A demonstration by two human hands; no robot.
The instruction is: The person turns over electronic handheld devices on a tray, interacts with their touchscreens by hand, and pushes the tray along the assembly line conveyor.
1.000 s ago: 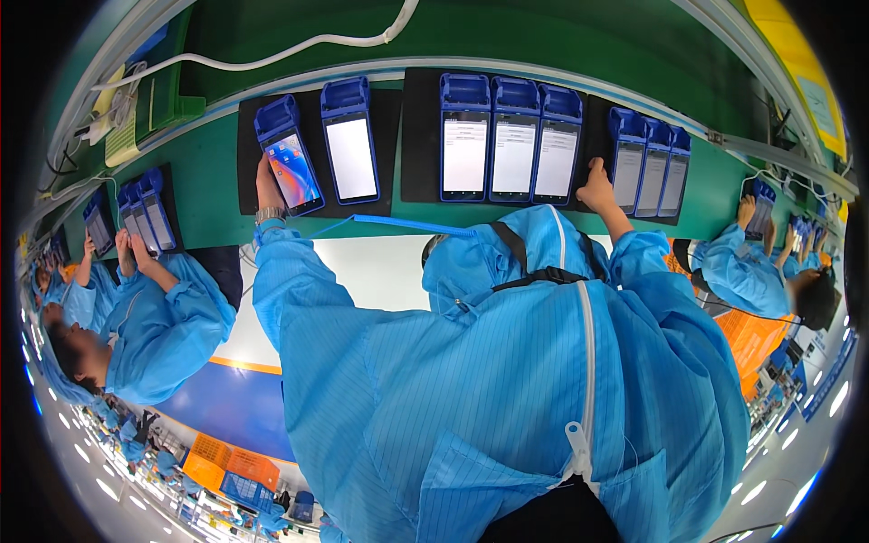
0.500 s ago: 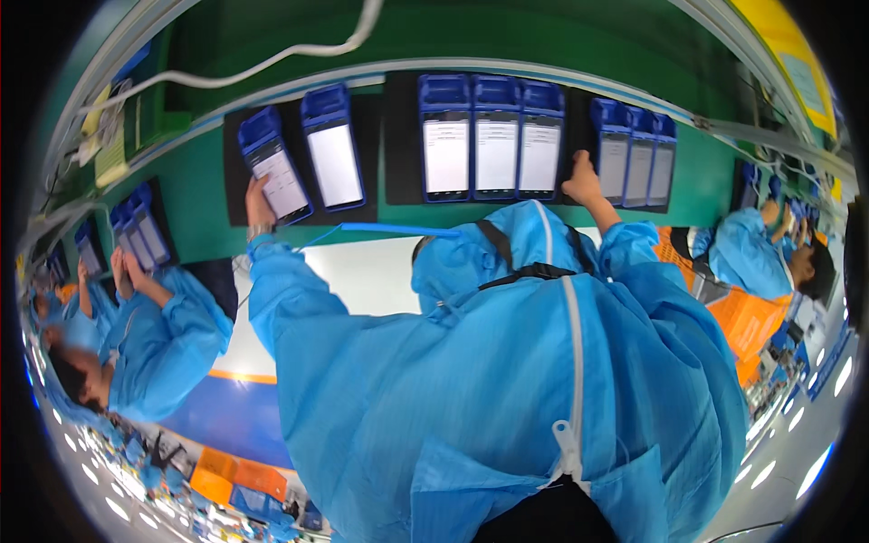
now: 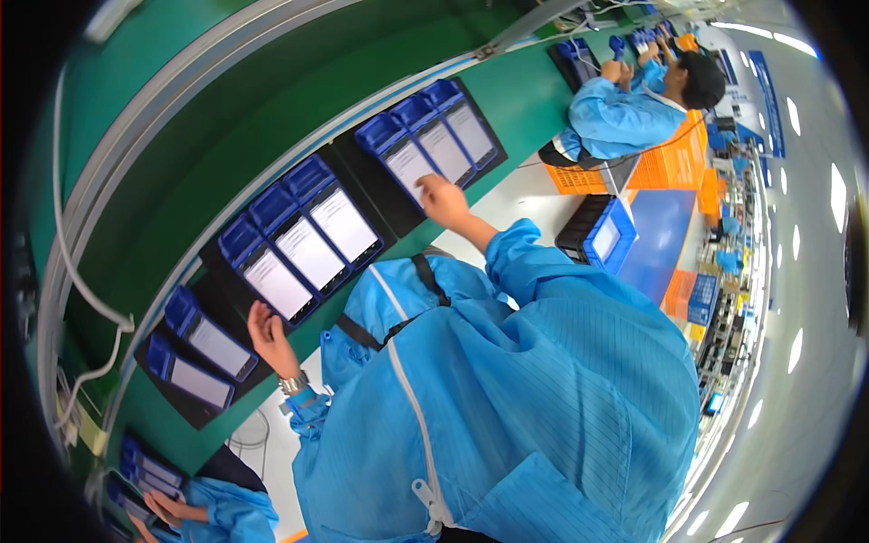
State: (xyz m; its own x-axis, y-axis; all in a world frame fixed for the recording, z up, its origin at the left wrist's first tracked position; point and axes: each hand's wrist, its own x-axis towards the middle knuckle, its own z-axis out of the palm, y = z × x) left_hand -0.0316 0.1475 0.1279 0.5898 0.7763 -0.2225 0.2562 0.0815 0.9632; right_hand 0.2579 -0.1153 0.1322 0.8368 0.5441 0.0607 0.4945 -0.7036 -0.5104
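Rows of phones with lit white screens sit in blue holders on black mats along a green conveyor (image 3: 507, 100). My left hand (image 3: 268, 337) is raised with fingers apart, its tips at the lower edge of the leftmost phone (image 3: 274, 283) in the middle group of three. My right hand (image 3: 443, 201) reaches out with its fingers on the screen of a phone (image 3: 407, 166) in the right group. Neither hand holds anything. My blue cleanroom suit (image 3: 507, 398) fills the lower middle.
A co-worker in a blue suit (image 3: 625, 109) works at the upper right, beside orange crates (image 3: 674, 163). A black and blue tray (image 3: 599, 233) lies on the white bench. Another person's hands (image 3: 172, 511) handle phones at the lower left. A white cable (image 3: 86, 290) hangs at left.
The view has tilted strongly. My left hand has left the two-phone mat for the middle group, and my right hand has shifted right onto the right group's nearest phone.
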